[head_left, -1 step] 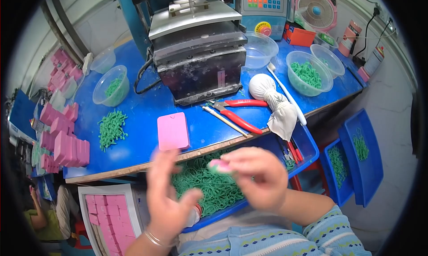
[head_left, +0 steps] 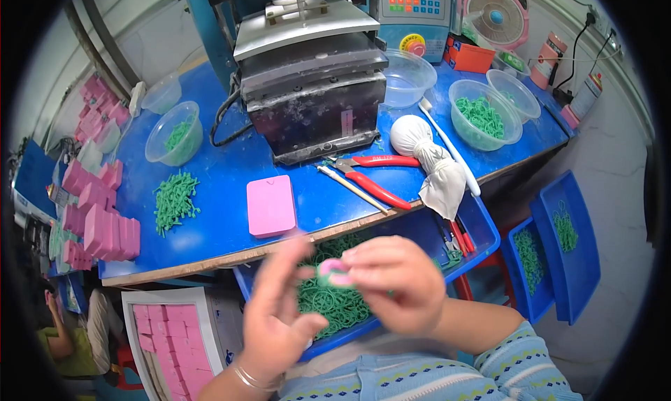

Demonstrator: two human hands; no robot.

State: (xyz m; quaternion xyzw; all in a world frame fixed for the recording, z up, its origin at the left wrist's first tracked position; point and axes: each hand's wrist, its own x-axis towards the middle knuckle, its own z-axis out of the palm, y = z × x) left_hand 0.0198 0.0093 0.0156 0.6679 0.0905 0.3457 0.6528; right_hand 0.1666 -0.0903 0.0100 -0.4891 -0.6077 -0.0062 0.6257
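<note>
Between the fingertips of my right hand (head_left: 400, 283) is a small curved pink and green piece (head_left: 333, 271), pinched above the drawer. My left hand (head_left: 276, 310) is just left of it, fingers spread and blurred, holding nothing that I can see. Beneath both hands lies a heap of tangled green rings (head_left: 341, 310) in a blue tray (head_left: 489, 244) below the table edge. A flat pink block (head_left: 271, 207) with rounded corners rests on the blue tabletop beyond my left hand.
A heavy black press (head_left: 318, 114) stands behind the block. Red-handled cutters (head_left: 381, 191), a thin stick (head_left: 353, 190), a tied white cloth bundle (head_left: 412, 137) and a white brush (head_left: 453, 149) lie to the right. Green pieces (head_left: 176, 202) and pink blocks (head_left: 105, 226) are at left.
The pink and green piece has moved slightly left and down with my right hand, now turned to show its curve. My left hand has shifted right, closer to it.
</note>
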